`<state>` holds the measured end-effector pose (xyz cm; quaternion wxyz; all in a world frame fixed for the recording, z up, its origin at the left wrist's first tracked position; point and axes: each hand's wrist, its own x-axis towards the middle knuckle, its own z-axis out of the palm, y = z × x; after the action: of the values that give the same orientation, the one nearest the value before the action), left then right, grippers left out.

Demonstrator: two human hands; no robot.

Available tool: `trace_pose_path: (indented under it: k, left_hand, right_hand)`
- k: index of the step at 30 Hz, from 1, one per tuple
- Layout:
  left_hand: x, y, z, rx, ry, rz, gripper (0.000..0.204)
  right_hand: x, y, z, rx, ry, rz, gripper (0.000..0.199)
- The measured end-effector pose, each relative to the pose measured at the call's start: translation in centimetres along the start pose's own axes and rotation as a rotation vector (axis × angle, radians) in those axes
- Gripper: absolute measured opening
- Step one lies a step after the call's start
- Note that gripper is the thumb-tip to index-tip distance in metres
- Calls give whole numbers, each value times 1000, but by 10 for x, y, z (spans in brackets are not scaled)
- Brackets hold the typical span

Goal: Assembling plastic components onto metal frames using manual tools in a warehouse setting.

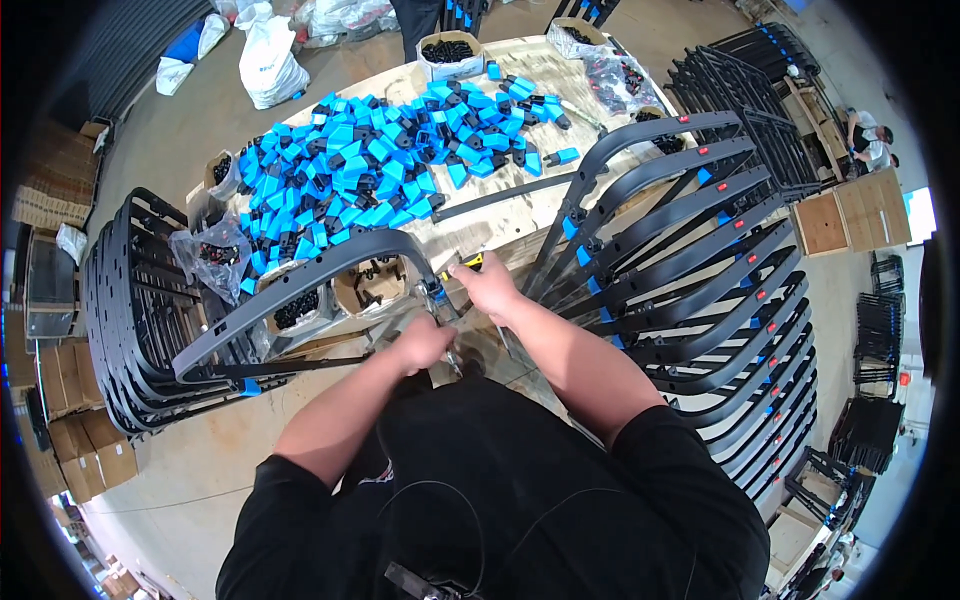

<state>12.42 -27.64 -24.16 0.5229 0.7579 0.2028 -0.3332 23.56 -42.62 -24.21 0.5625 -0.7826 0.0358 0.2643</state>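
Observation:
A dark grey curved frame piece [300, 275] lies across the table edge in front of me, with a blue clip near its bend. My left hand [422, 345] grips the frame's lower leg just below the bend. My right hand [487, 285] is closed on a small yellow-and-black tool [468, 263] pressed against the frame beside the bend. What the tool tip touches is hidden by my fingers.
A wooden table [500, 215] carries a heap of blue-and-black plastic parts [385, 160] and small boxes of black fasteners [448, 52]. Finished frames stand stacked at the right [700, 290]; bare frames at the left [130, 310]. Another person sits far right [868, 135]. Cardboard boxes [70, 420] line the left.

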Motion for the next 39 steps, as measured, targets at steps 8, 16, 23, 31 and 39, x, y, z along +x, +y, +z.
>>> trace_pose_path:
  k: [8,16,23,31,39]
  left_hand:
    - [0,-18,7,443,259,145,36]
    - [-35,40,-2,-23,-41,-46,35]
    - [1,1,10,381,223,2,41]
    - [-14,2,4,102,102,282,38]
    - [-19,34,-11,-797,-169,-66,33]
  right_hand:
    - [-4,-5,6,-25,-19,-79,53]
    - [-5,-4,-6,-1,40,-15,52]
    - [-4,-10,2,0,1,-29,48]
    - [-6,-5,0,-4,40,-72,47]
    - [11,21,-4,-45,83,-120,51]
